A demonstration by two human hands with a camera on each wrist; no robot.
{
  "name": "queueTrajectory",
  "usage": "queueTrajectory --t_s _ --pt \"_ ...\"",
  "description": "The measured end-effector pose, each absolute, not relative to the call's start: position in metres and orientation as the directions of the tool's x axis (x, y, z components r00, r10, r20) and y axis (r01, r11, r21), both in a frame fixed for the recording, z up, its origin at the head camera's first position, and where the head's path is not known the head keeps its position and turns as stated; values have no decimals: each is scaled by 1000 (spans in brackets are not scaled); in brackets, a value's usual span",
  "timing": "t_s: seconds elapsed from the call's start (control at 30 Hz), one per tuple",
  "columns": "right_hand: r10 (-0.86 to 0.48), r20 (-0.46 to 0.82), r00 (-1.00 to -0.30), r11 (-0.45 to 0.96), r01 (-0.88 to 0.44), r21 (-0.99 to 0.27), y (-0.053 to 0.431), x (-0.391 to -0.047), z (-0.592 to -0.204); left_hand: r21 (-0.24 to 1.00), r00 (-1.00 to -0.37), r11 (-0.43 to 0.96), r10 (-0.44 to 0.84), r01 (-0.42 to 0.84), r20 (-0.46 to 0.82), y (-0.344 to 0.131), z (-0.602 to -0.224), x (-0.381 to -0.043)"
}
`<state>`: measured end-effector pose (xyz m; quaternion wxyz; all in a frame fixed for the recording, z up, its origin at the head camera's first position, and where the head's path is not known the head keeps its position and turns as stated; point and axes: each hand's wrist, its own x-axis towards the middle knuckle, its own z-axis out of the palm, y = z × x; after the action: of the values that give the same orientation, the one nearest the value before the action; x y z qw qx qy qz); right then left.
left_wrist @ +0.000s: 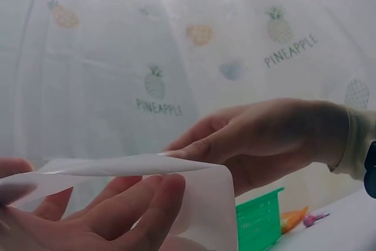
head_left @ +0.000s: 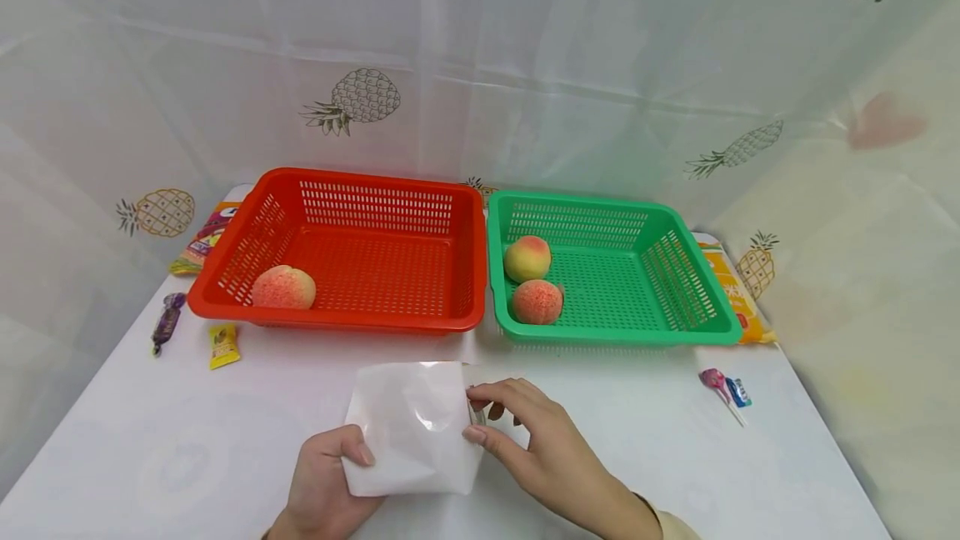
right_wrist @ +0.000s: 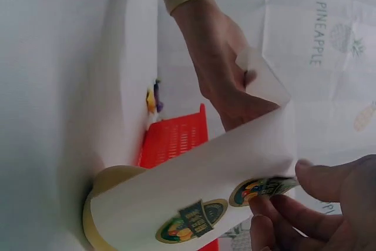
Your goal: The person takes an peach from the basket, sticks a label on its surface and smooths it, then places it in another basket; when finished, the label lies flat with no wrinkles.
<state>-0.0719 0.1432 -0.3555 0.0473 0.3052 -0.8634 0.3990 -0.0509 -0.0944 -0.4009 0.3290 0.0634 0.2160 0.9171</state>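
Note:
My left hand [head_left: 330, 473] grips the left side of a white sheet of stickers [head_left: 408, 423], thumb on top, held up in front of the baskets. In the right wrist view the sheet's other face carries oval green fruit labels [right_wrist: 191, 223], and its lower end curls to a tan side. At the sheet's right edge, my right hand [head_left: 547, 448] pinches an oval sticker [right_wrist: 247, 192] between thumb and fingers; part of that sticker bends up from the sheet. Behind stand a red basket [head_left: 337, 319] with one peach [head_left: 283, 288] and a green basket [head_left: 615, 336] with two peaches [head_left: 537, 302].
Left of the red basket lie a purple wrapped candy [head_left: 168, 322] and a yellow packet [head_left: 223, 345]. A lollipop [head_left: 716, 382] and a blue candy [head_left: 738, 392] are at the right. Snack bags [head_left: 738, 294] stick out behind both baskets, before a pineapple-print curtain [head_left: 525, 65].

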Motion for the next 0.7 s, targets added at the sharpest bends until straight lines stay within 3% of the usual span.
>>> queueTrajectory --t_s 0.3,0.5,0.57,0.7 --pt "-406 297 -864 526 -487 -697 155 -71 -357 435 -759 -650 637 -623 -134 -102 -403 -43" --pt "-363 223 -905 593 -409 -694 174 -75 -354 400 -623 -501 731 -767 -279 -120 -410 -26" --pt "-354 223 -908 612 -406 -679 181 -78 -351 446 -597 -442 741 -779 -309 -126 -416 -21" --pt "-342 269 -900 623 -431 -653 190 -82 -349 590 -602 -306 687 -747 -406 -134 -429 -15"
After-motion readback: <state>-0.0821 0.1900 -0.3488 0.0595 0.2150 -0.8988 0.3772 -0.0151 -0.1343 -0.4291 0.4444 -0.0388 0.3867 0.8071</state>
